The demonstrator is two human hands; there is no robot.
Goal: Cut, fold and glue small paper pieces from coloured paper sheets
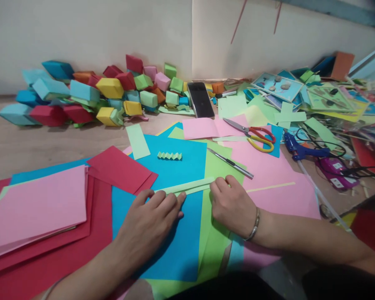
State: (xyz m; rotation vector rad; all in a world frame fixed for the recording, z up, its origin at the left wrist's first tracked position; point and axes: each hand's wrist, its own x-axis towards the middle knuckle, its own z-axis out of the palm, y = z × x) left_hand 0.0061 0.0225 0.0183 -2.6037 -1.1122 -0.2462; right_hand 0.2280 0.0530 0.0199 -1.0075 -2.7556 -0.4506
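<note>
A long folded strip of pale green paper (187,186) lies over the blue sheet (181,237), between my hands. My left hand (158,212) presses on its left end, fingers bent and closed on it. The right end is pinched in my right hand (229,202), whose fingers are curled. Just above the strip rests a small zigzag-folded green paper (169,156). A cutter knife (231,163) lies up and to the right of the strip. Scissors with red and yellow handles (253,133) sit farther back on pink paper.
Folded colored paper boxes (81,91) line the wall at the back left, beside a phone (201,100). Pink sheets (40,204) are stacked at the left. At the right are a blue glue gun (303,149), a purple power socket (337,173) and cables.
</note>
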